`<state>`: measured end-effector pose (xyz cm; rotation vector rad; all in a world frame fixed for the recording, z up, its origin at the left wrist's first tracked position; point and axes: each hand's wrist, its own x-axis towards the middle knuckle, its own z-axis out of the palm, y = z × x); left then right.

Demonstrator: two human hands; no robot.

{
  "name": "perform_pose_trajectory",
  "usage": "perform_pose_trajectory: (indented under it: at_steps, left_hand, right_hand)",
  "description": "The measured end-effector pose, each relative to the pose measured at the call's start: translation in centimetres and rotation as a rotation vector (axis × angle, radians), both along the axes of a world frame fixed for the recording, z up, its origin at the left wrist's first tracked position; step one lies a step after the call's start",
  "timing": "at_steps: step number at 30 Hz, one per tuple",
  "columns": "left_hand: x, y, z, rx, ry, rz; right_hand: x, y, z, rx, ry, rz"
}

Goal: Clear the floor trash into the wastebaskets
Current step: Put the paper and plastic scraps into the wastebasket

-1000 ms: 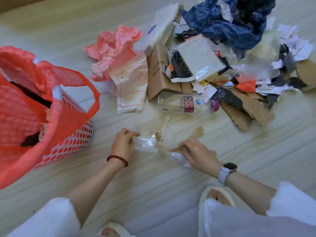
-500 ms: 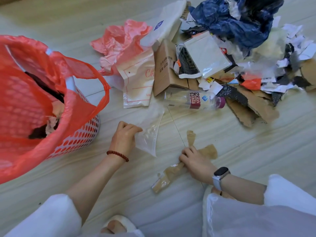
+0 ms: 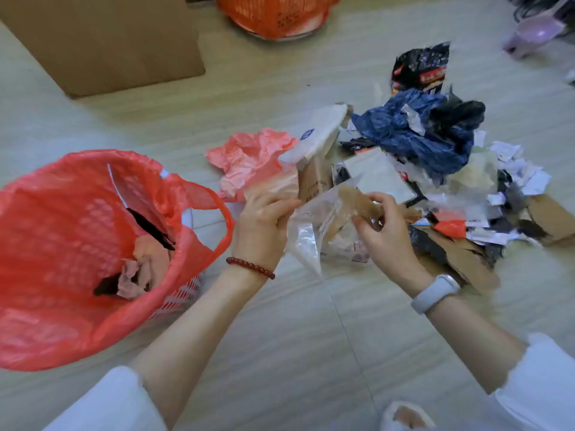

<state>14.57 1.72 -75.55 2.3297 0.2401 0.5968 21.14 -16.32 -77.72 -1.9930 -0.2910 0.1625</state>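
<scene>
My left hand [image 3: 264,225] grips the edge of a clear plastic bag [image 3: 306,241] held above the floor. My right hand [image 3: 384,234] pinches a strip of brown tape [image 3: 357,202] against that bag. A wastebasket lined with a red plastic bag [image 3: 77,250] stands at the left, with some paper and dark scraps inside. A pile of floor trash [image 3: 429,169] lies behind my hands: pink plastic [image 3: 249,157], a white bag, cardboard pieces, a dark blue bag and paper scraps.
A large cardboard box [image 3: 102,42] stands at the back left. A second red-lined basket [image 3: 273,14] sits at the top centre. A purple object [image 3: 535,32] lies at the far right. My slippered foot [image 3: 404,416] shows at the bottom.
Both hands have risen from the floor and come together, the left carrying the clear bag, the right the brown tape. The view has tilted up, showing the box and second basket.
</scene>
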Motion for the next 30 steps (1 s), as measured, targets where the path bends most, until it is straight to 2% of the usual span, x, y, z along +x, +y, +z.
perform_pose_trajectory:
  at_steps: [3, 7, 10, 14, 16, 18, 20, 21, 23, 24, 26, 28, 30]
  left_hand:
    - [1.2, 2.4, 4.6, -0.090, -0.097, 0.115]
    - [-0.9, 8.7, 10.1, -0.044, -0.190, 0.280]
    - [-4.7, 13.7, 12.4, 0.080, -0.209, 0.422]
    - [-10.3, 18.3, 12.7, 0.327, -0.164, 0.572]
    - [-12.2, 19.6, 11.0, 0.378, -0.022, 0.552]
    - [-13.3, 20.4, 8.6, 0.311, 0.286, 0.487]
    - [-14.3, 21.1, 6.4, 0.258, 0.620, 0.459]
    - [-14.7, 21.5, 5.9, 0.253, 0.715, 0.463]
    - [-15.5, 22.0, 5.5, 0.214, 0.707, 0.531]
    - [-15.7, 22.1, 5.7, 0.195, 0.651, 0.582]
    - [-16.0, 22.2, 6.6, 0.179, 0.561, 0.685]
    - [-15.9, 21.9, 7.4, 0.184, 0.453, 0.752]
    - [-15.4, 21.1, 8.1, 0.175, 0.322, 0.732]
  right_hand:
    - [1.9, 4.0, 4.9, 0.184, -0.055, 0.025]
    - [2.5, 11.5, 10.5, 0.389, -0.043, 0.104]
    - [1.0, 17.5, 12.9, 0.512, -0.002, 0.199]
    - [-2.8, 24.1, 13.2, 0.575, -0.136, 0.324]
    - [-4.8, 26.4, 12.0, 0.486, -0.169, 0.387]
    - [-6.3, 27.9, 10.1, 0.287, -0.218, 0.499]
    - [-7.2, 28.5, 7.8, -0.078, -0.276, 0.712]
    - [-7.5, 28.6, 6.8, -0.324, -0.322, 0.817]
    - [-7.8, 28.5, 5.7, -0.686, -0.464, 0.967]
    - [-7.9, 28.5, 5.6, -0.749, -0.518, 1.008]
    - [-8.0, 28.5, 6.0, -0.706, -0.592, 1.026]
    - [-7.8, 28.2, 6.8, -0.549, -0.652, 0.969]
    - [-7.4, 27.7, 7.7, -0.347, -0.663, 0.873]
